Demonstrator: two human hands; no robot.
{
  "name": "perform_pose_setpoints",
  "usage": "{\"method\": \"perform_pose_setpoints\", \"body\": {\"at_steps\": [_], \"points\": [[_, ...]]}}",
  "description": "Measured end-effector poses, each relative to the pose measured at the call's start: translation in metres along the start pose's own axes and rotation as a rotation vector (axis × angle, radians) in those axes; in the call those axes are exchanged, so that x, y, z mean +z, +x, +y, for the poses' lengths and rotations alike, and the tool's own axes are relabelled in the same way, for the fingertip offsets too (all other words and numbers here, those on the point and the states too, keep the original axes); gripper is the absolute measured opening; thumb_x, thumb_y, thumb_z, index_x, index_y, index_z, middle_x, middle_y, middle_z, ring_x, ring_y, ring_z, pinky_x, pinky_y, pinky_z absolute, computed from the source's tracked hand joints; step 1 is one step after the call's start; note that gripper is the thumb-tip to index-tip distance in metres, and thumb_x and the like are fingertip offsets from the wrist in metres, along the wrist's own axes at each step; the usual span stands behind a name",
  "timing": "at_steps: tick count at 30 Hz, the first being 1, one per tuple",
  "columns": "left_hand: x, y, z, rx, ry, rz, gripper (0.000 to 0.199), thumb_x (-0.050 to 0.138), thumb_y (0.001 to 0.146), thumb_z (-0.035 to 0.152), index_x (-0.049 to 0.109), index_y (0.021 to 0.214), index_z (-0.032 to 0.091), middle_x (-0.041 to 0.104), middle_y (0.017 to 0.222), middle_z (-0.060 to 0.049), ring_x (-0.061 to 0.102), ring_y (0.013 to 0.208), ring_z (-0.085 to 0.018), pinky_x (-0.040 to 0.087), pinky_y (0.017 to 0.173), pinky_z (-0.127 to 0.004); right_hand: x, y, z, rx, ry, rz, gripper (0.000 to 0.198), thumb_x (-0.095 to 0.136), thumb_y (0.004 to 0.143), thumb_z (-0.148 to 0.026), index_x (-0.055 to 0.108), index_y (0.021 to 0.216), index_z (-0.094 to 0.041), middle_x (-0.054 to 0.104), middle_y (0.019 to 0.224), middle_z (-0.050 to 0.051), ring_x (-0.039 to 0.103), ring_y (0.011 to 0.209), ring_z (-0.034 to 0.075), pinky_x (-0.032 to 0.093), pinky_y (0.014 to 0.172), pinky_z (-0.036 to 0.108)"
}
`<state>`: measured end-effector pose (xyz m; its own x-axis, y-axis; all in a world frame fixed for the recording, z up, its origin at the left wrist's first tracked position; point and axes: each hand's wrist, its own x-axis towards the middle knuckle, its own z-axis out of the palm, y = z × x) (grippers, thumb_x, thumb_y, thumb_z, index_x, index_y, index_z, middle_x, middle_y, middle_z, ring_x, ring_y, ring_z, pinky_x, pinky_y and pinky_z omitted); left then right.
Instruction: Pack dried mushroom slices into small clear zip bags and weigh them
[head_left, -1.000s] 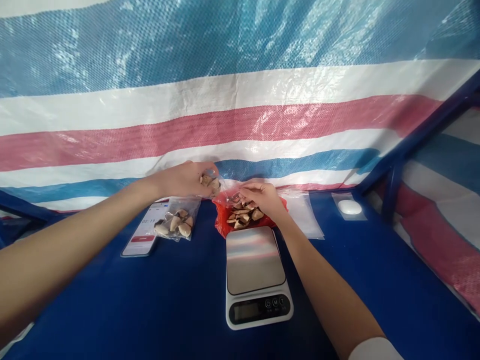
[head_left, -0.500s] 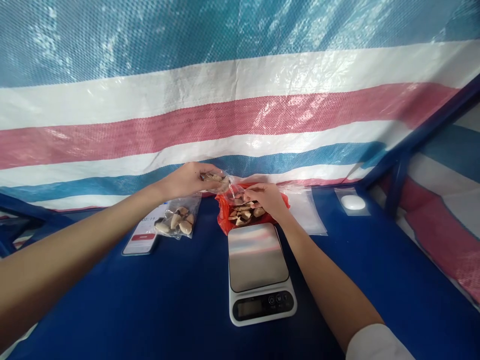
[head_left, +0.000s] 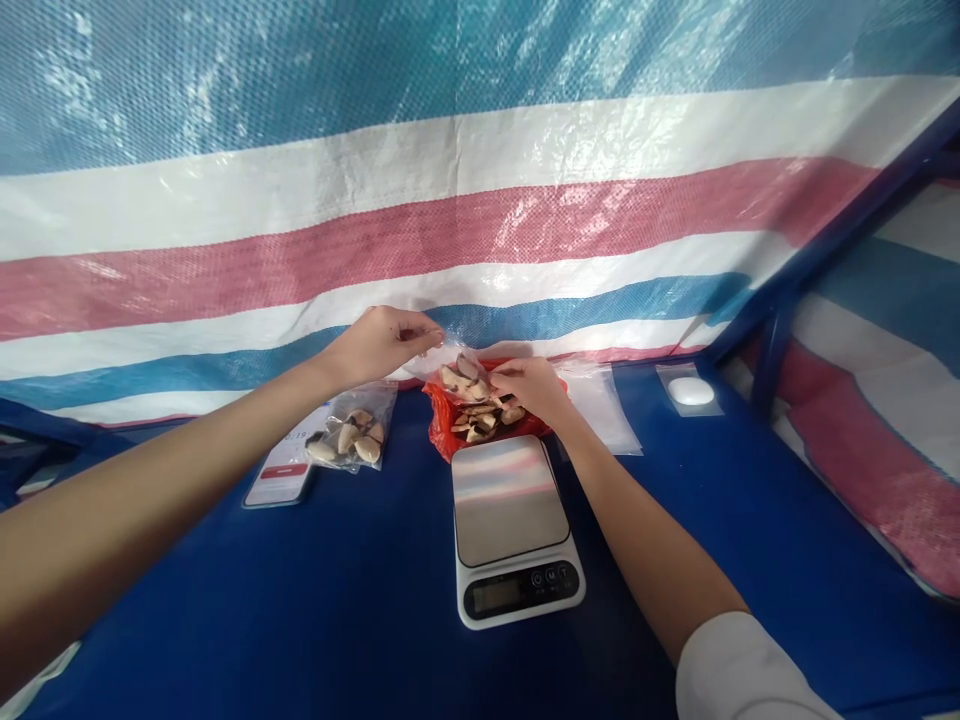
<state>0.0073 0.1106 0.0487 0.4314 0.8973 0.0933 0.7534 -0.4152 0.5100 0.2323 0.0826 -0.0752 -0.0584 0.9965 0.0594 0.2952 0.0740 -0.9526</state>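
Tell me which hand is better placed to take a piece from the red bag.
Probably the right hand: it is at the red bag, close to the pieces inside. The left hand is farther off, beyond the bag's left side.

On the head view I see my left grip [head_left: 390,345] pinching a clear bag [head_left: 451,358] with pale slices [head_left: 466,376] in it, above an open red bag [head_left: 442,418] near the table's [head_left: 360,590] far edge. My right grip [head_left: 534,388] is at the clear bag's right side; whether it clasps, I can't tell. A scale [head_left: 511,505] stands just on the near-edge side; leftward, a second filled bag [head_left: 351,438] overlaps a phone [head_left: 274,480].
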Motion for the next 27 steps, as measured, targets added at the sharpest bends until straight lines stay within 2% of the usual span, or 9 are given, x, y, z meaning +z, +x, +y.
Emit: {"method": "perform_pose_setpoints", "body": {"at_steps": [4,9,14,20,27], "points": [[0.001,-0.005,-0.003,-0.015,-0.031,0.005,0.04,0.065,0.081,0.056,0.078,0.095,0.021,0.076,0.09,-0.005,0.067,0.08,-0.022,0.051,0.072,-0.031,-0.002,0.001,-0.001,-0.016,-0.027,0.02,0.011,0.07,0.077,-0.028,0.079,0.074,-0.023,0.073,0.067,0.0,0.07,0.064,0.017,0.051,0.048,0.02],[-0.001,-0.014,-0.009,-0.114,-0.078,-0.006,0.052,0.073,0.073,0.057,0.075,0.11,0.02,0.076,0.087,-0.005,0.067,0.076,-0.02,0.049,0.064,-0.028,-0.005,-0.001,-0.008,0.053,-0.049,0.029,0.012,0.068,0.079,-0.025,0.079,0.077,-0.022,0.076,0.072,0.003,0.073,0.067,0.021,0.054,0.049,0.023],[-0.004,-0.014,-0.006,-0.108,-0.125,0.004,0.044,0.073,0.073,0.057,0.078,0.097,0.02,0.077,0.086,-0.005,0.068,0.078,-0.022,0.051,0.066,-0.03,-0.009,-0.002,-0.014,0.103,0.067,-0.021,0.011,0.069,0.081,-0.026,0.08,0.082,-0.022,0.077,0.079,0.004,0.075,0.073,0.023,0.057,0.052,0.026],[-0.003,-0.004,0.017,-0.051,-0.151,0.065,0.036,0.07,0.076,0.052,0.078,0.089,0.019,0.078,0.089,-0.006,0.069,0.079,-0.021,0.052,0.071,-0.031,-0.021,-0.005,-0.019,0.146,0.234,-0.033,0.009,0.072,0.079,-0.025,0.078,0.077,-0.019,0.075,0.073,0.004,0.075,0.077,0.023,0.057,0.051,0.024],[0.003,0.0,0.024,-0.018,-0.159,0.072,0.039,0.066,0.08,0.056,0.076,0.082,0.018,0.076,0.087,-0.006,0.067,0.078,-0.02,0.052,0.071,-0.03,-0.037,-0.007,-0.024,0.158,0.226,-0.045,0.008,0.07,0.075,-0.017,0.076,0.07,-0.017,0.072,0.064,0.003,0.069,0.064,0.017,0.055,0.052,0.022]]}}
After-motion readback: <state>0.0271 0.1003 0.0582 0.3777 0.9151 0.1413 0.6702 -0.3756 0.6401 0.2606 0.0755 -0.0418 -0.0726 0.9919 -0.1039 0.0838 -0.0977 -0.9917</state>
